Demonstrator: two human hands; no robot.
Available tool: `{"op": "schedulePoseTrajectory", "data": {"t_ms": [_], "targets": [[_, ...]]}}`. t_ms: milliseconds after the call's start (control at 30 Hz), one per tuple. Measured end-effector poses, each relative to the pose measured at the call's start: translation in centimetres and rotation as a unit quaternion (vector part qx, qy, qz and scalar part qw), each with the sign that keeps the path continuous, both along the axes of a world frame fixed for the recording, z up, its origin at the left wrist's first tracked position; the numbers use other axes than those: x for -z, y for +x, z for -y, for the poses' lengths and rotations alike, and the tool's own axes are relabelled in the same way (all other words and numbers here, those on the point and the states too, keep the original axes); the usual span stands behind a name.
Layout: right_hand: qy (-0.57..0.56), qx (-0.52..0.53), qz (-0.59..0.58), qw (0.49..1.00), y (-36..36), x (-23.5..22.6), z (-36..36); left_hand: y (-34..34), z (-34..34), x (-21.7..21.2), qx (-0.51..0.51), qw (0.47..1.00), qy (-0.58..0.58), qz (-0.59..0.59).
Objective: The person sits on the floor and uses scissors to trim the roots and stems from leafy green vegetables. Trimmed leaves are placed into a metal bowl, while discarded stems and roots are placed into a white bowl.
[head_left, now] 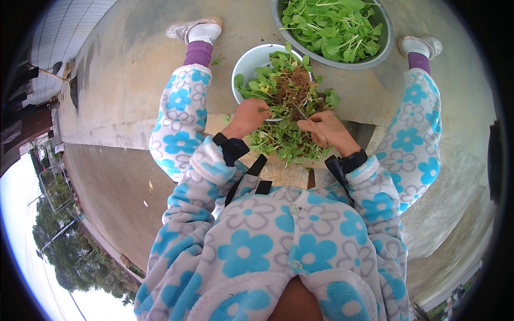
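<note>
My left hand [250, 115] grips a bunch of leafy green plants [284, 91] whose brown tangled roots [294, 88] point up. My right hand [326, 128] is closed on a thin metal blade [300, 111] that touches the bunch just below the roots. More cut greens [284, 142] lie heaped under both hands. A white bowl [251, 61] sits just beyond my left hand, partly hidden by the leaves. Both wrists wear black straps, and my sleeves are fleece with blue flowers.
A grey metal basin [385, 37] full of trimmed green leaves stands on the concrete ground beyond the white bowl. My two feet in pale shoes [195, 29] [423, 45] rest left and right of the bowls. The concrete steps down to my left.
</note>
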State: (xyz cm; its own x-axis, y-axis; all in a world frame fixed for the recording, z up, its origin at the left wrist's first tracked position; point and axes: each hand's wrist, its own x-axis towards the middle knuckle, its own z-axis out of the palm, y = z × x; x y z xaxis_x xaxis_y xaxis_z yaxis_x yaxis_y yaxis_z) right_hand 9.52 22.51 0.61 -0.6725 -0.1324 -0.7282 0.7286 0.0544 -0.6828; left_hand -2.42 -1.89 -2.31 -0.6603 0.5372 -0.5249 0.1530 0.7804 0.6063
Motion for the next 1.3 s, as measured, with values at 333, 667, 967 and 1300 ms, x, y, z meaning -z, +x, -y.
{"op": "schedulePoseTrajectory", "data": {"t_ms": [333,667,967,1300], "targets": [[-0.085,-0.058,0.014,0.995,0.6,-2.6,-0.1,3.1,2.0,-2.3,-0.133,0.978,0.043,0.153],[-0.071,-0.066,0.024,0.995,0.6,-0.8,1.9,4.0,2.0,-1.9,-0.149,0.973,0.073,0.162],[-0.066,-0.069,0.01,0.995,0.6,-0.9,1.8,4.3,1.5,-2.2,-0.155,0.973,0.081,0.151],[0.001,-0.125,-0.025,0.992,0.5,0.3,1.7,4.0,1.4,-3.3,-0.107,0.984,0.039,0.135]]}}
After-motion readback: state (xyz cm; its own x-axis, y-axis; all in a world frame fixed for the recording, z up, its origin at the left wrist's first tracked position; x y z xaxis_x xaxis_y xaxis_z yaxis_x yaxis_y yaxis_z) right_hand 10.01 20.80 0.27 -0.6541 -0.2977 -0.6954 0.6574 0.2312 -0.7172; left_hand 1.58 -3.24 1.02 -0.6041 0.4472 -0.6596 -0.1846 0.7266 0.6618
